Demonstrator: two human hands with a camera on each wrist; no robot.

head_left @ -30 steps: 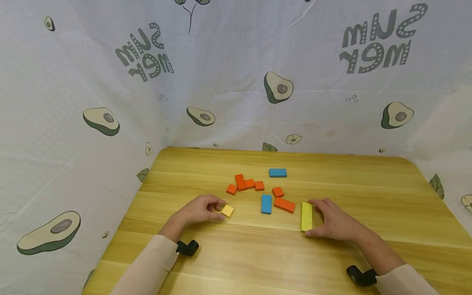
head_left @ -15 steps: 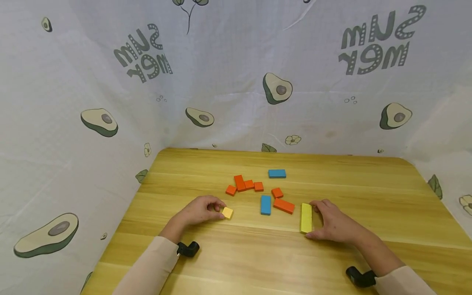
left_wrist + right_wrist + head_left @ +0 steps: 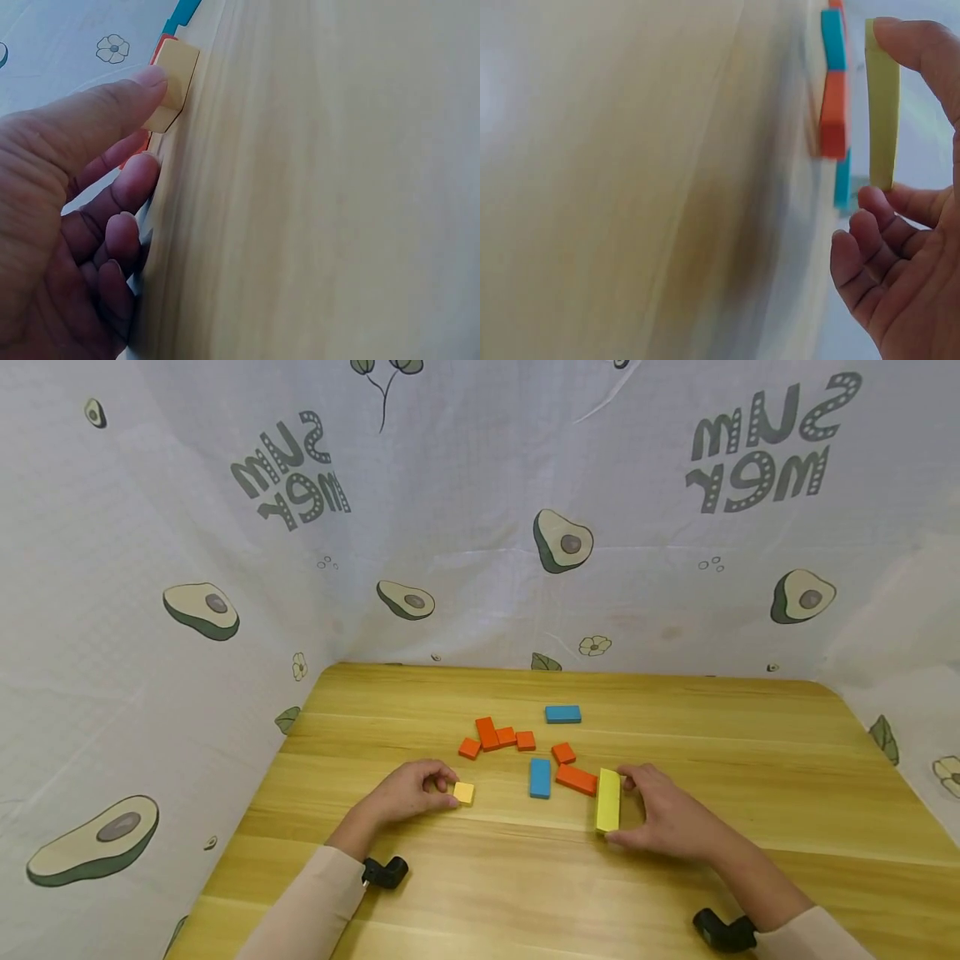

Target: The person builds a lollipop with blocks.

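My right hand (image 3: 666,817) pinches a long yellow block (image 3: 608,802) by its two ends, thumb at the near end and a finger at the far end. In the right wrist view that yellow block (image 3: 883,109) is raised off the table, the other fingers curled below it. On the left side, my left hand (image 3: 411,792) holds a small light-yellow block (image 3: 463,794) at the tabletop. The left wrist view has the thumb pressed on the face of this small block (image 3: 178,71). A long orange block (image 3: 576,779) lies just left of the raised yellow one.
A blue block (image 3: 540,778) lies between the hands, another blue block (image 3: 563,714) farther back. Several orange pieces, among them a small orange block (image 3: 469,748) and a longer red-orange block (image 3: 487,734), form a loose row on the wooden table (image 3: 480,877). A patterned cloth (image 3: 465,527) hangs behind.
My right hand has lifted the long yellow block and carried it left, close to the orange block. The left hand and its small block have barely moved.
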